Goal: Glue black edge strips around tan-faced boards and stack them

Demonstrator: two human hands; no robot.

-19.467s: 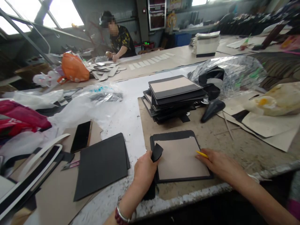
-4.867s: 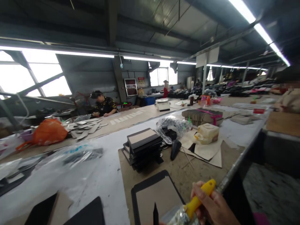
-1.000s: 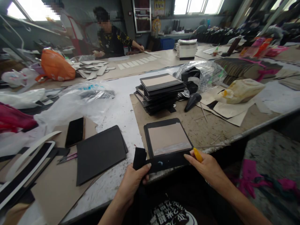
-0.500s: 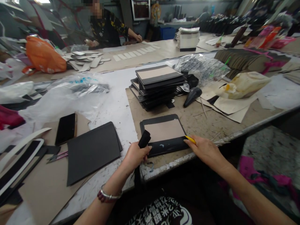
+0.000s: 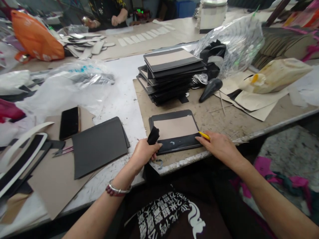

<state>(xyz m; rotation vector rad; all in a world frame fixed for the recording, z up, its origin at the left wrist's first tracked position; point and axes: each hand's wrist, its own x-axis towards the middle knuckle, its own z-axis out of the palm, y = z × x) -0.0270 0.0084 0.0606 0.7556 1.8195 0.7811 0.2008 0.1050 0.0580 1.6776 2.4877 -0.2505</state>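
Note:
A dark panel with a beige middle band (image 5: 174,127) lies flat at the table's near edge, bordered in black along its front side. At its lower left corner is my left hand (image 5: 145,151), closed around a bunched black strip (image 5: 153,135), the thumb resting on the panel. On the opposite side my right hand (image 5: 220,146) grips a slim yellow tool (image 5: 204,135), its kind unclear, with the thumb at the panel's right front corner. Just behind stands a stack of similar panels (image 5: 173,60).
Dark grey sheets (image 5: 99,147), a phone (image 5: 69,123) and scissors-like snips (image 5: 63,151) lie to the left. A black cone-shaped object (image 5: 210,89) and a stained yellowish container (image 5: 279,76) are at right. Across the table a person's hands (image 5: 119,17) show near white pieces.
My view has tilted down and shifted slightly. Both hands keep their places at the panel's front corners. The person across has drawn one hand back closer to the body.

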